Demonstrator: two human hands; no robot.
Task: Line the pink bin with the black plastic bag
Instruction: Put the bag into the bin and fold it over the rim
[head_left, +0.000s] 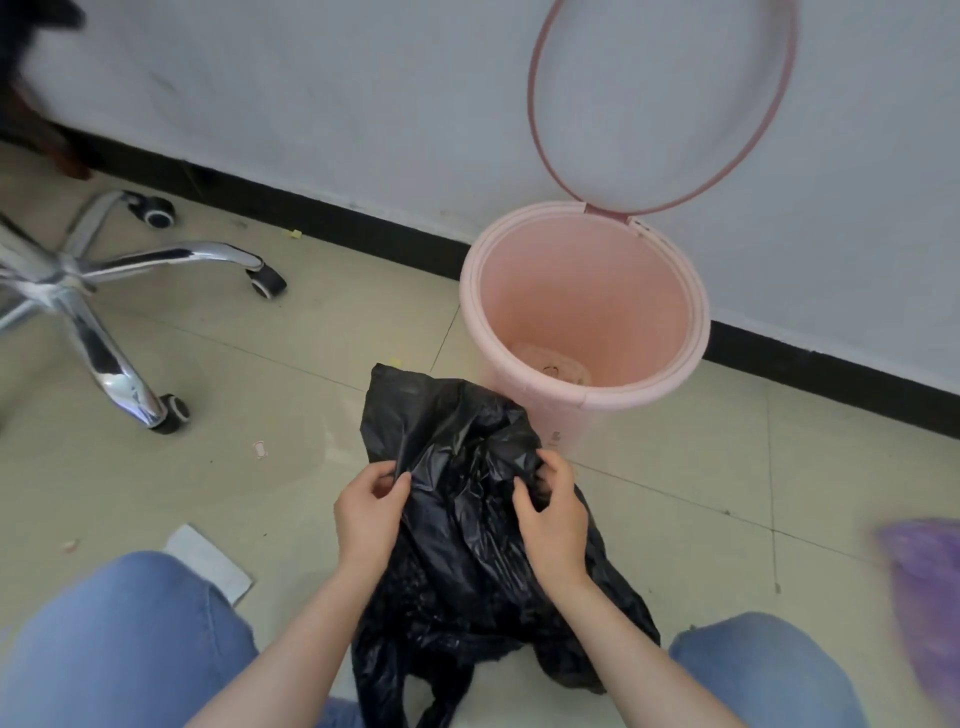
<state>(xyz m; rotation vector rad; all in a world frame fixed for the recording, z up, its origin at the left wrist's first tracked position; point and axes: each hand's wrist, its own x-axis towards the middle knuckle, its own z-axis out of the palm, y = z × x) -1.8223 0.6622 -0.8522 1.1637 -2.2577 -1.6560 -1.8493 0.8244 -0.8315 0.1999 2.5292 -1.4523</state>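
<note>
From the head camera I see both of my hands gripping a crumpled black plastic bag (467, 519) at the lower centre of the frame, held up between two knees in blue jeans (119, 644). The left hand (369, 514) pinches the film near the bag's upper left, thumb and fingers (384, 475) clamped together on a fold. The right hand (553, 514) grips the bag's right side, its fingers curled into the plastic and closed on it. The bag's upper corner rises toward the round pink plastic bin (582, 322), which stands on the tiled floor (311, 338) at centre right, just beyond the bag and beside the white wall (363, 93) with its black skirting. The bin's ring-shaped pink lid (540, 130) stands open, tipped back at the upper right. Some pale scrap lies at the bottom of the unlined bin. A chrome swivel-chair base (78, 280) with castors occupies the left edge, a white sheet of paper (208, 561) lies at lower left, and a blurred purple object (930, 592) shows at the right edge.
</note>
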